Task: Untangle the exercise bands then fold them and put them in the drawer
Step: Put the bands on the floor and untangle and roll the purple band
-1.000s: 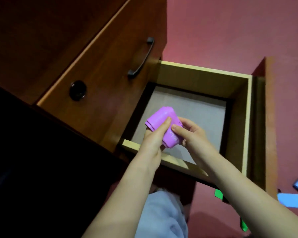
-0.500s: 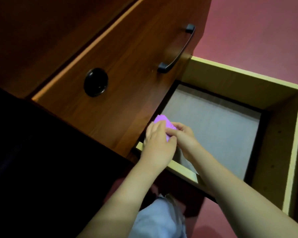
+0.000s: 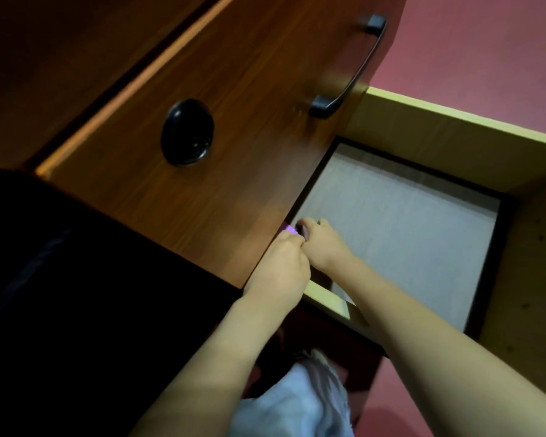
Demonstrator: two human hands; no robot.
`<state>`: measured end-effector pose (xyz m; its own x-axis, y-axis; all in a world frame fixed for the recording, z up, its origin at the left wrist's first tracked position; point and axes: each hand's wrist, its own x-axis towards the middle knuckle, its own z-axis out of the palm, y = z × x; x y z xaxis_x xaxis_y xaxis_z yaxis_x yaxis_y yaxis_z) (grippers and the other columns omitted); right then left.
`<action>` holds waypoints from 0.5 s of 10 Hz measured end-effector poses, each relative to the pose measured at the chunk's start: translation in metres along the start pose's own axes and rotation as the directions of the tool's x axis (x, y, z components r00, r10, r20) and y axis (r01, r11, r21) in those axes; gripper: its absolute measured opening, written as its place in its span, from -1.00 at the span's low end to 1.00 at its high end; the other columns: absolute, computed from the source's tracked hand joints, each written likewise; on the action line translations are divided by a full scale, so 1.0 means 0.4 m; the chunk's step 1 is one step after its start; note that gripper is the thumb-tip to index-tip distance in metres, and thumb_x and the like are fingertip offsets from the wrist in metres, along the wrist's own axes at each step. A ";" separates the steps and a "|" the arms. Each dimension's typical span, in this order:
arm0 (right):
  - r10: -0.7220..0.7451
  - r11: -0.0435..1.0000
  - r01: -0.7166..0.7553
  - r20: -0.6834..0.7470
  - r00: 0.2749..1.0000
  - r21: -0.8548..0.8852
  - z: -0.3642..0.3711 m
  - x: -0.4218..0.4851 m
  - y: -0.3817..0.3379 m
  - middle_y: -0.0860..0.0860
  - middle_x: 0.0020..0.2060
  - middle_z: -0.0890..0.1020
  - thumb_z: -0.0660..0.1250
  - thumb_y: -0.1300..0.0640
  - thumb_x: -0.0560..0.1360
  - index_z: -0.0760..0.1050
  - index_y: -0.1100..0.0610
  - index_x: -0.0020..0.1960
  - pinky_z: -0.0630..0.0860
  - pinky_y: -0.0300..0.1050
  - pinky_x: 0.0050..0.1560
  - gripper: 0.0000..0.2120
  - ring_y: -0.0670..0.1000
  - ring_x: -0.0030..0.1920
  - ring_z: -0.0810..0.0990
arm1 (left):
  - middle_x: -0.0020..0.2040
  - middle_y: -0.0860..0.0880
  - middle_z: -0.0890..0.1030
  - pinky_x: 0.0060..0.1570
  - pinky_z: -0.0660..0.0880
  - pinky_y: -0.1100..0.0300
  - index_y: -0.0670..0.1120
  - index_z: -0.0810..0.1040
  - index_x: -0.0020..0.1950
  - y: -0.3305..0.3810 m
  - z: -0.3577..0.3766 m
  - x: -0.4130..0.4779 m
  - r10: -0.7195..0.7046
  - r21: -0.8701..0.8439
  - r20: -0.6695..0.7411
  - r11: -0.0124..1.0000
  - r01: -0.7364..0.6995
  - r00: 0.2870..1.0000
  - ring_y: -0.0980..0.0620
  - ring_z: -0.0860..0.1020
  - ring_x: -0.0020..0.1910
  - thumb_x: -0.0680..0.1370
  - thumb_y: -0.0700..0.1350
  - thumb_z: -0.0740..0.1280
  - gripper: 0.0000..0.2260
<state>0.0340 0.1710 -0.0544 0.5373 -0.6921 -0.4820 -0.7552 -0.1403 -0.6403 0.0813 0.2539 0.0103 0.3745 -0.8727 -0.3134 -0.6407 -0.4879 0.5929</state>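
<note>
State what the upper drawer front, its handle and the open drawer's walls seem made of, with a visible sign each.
Upper drawer front: reddish-brown wood veneer or laminate, streaky grain, slight sheen. Handle: dark, smooth, metal or plastic; too blurred to tell. Open drawer's walls: pale matt board, probably laminated chipboard.

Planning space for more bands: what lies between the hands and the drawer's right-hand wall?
Nothing; in the head view the grey drawer floor is bare from the left hand and right hand, at the purple band, to that wall.
</note>
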 end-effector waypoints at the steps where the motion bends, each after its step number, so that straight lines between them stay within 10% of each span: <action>1: 0.018 0.980 -0.034 0.083 0.996 0.194 -0.018 -0.018 0.019 0.12 0.09 0.41 0.20 0.19 0.47 0.26 0.19 0.32 0.54 0.06 -0.01 -0.58 0.15 0.06 0.49 | 0.24 -0.14 0.48 0.09 0.23 0.26 -0.20 0.44 0.25 0.014 0.001 -0.008 0.031 0.124 -0.033 0.992 -0.027 0.999 -0.07 0.40 0.24 0.57 -0.23 0.10 -0.72; 2: -0.004 0.977 -0.013 0.083 0.997 0.215 -0.061 -0.072 0.040 0.09 -0.08 0.45 0.23 0.22 0.47 0.27 0.22 0.32 0.45 -0.06 -0.09 -0.57 0.05 -0.08 0.45 | 0.24 -0.04 0.49 0.17 0.27 0.16 -0.06 0.43 0.28 0.044 0.022 -0.017 0.082 0.327 -0.015 0.942 -0.073 0.996 -0.03 0.40 0.24 0.56 -0.18 0.09 -0.68; 5: -0.106 0.985 0.124 -0.142 0.984 0.123 -0.275 -0.359 0.187 0.20 -0.12 0.60 0.18 0.37 0.40 0.48 0.28 -0.02 0.46 0.04 -0.02 -0.80 0.15 -0.09 0.53 | 0.17 -0.10 0.54 0.18 0.36 0.03 -0.13 0.51 0.18 0.271 0.152 -0.093 0.287 0.066 0.110 0.953 -0.295 0.952 -0.09 0.43 0.20 0.51 -0.25 0.13 -0.70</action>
<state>-0.1409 0.1819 0.0328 0.5558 -0.7667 -0.3212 -0.6305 -0.1370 -0.7640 -0.0428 0.2322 0.0413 0.0991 -0.9727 -0.2101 -0.7652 -0.2094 0.6087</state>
